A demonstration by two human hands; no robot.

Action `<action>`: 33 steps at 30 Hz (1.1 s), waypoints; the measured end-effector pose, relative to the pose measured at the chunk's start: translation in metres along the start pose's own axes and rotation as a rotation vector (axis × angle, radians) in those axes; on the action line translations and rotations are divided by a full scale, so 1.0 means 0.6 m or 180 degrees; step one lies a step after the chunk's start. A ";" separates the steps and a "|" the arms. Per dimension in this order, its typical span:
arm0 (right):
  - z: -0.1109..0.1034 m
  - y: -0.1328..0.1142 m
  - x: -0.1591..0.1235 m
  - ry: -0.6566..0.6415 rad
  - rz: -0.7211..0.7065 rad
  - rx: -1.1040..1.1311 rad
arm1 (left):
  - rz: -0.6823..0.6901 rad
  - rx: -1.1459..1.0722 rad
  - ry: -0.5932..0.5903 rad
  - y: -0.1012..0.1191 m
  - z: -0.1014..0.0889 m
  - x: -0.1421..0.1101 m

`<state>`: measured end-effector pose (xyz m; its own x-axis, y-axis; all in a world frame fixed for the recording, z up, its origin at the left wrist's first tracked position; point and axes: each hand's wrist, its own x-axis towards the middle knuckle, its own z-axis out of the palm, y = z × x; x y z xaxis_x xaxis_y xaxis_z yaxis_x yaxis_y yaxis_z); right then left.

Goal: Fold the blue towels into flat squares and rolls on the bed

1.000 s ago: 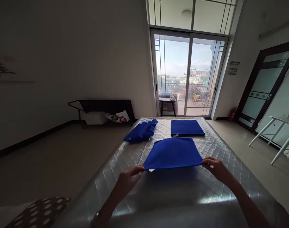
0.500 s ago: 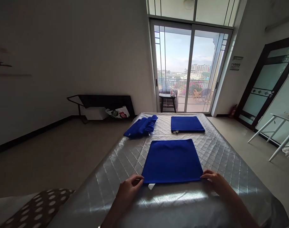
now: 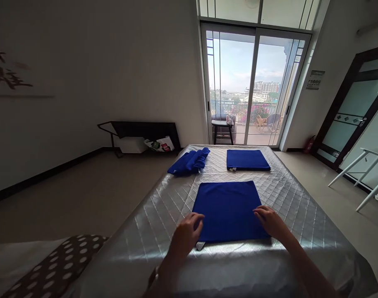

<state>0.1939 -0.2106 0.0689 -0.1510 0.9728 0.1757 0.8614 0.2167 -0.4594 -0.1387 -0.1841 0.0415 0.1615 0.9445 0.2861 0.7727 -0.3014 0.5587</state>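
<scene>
A flat blue fabric square [image 3: 228,213], like a cushion cover, lies on the shiny silver quilted cloth [image 3: 158,231]. A white tag [image 3: 200,246] sticks out at its near left corner. My left hand [image 3: 186,231] is over the square's left edge, thumb and fingers curved and apart. Over the right edge is my right hand [image 3: 271,221], fingers stretched out. Neither hand grips the fabric; whether the fingertips touch it I cannot tell. Farther back on the right lies a neat blue fabric stack [image 3: 247,159], and on the left a rumpled blue fabric heap [image 3: 189,162].
A brown polka-dot cloth [image 3: 57,265] is at the lower left. Beyond the silver-covered surface, a black bench [image 3: 145,129] stands by the wall, with a sliding glass door [image 3: 232,82] behind. A white-legged table [image 3: 372,165] stands at the right.
Both hands have let go of the square's near corners and moved up along its sides, slightly inward over it. The view has shifted a little to the left.
</scene>
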 end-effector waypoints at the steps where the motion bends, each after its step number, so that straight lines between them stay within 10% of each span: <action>1: 0.011 -0.006 0.018 0.0032 0.0070 -0.0176 | 0.0265 0.0012 -0.0052 0.029 0.019 0.016; 6: 0.069 -0.003 0.065 -0.0339 0.0560 -0.1006 | 0.1344 0.0525 -0.0513 0.161 0.158 0.083; 11: 0.095 0.020 0.061 -0.0479 0.0613 -0.1153 | 0.1542 0.0984 -0.0629 0.161 0.224 0.095; 23: 0.094 0.008 0.070 -0.0447 0.0905 -0.1005 | -0.0002 0.1484 -0.0429 -0.100 0.090 0.034; 33: 0.073 0.027 0.209 -0.0393 0.0777 -0.1011 | -0.0164 0.1478 -0.0595 -0.105 0.072 0.038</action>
<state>0.1679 -0.0815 0.0455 0.0358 0.9992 -0.0197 0.9829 -0.0388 -0.1799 -0.1571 -0.1380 -0.0210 0.1904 0.9767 0.0991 0.9673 -0.2039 0.1509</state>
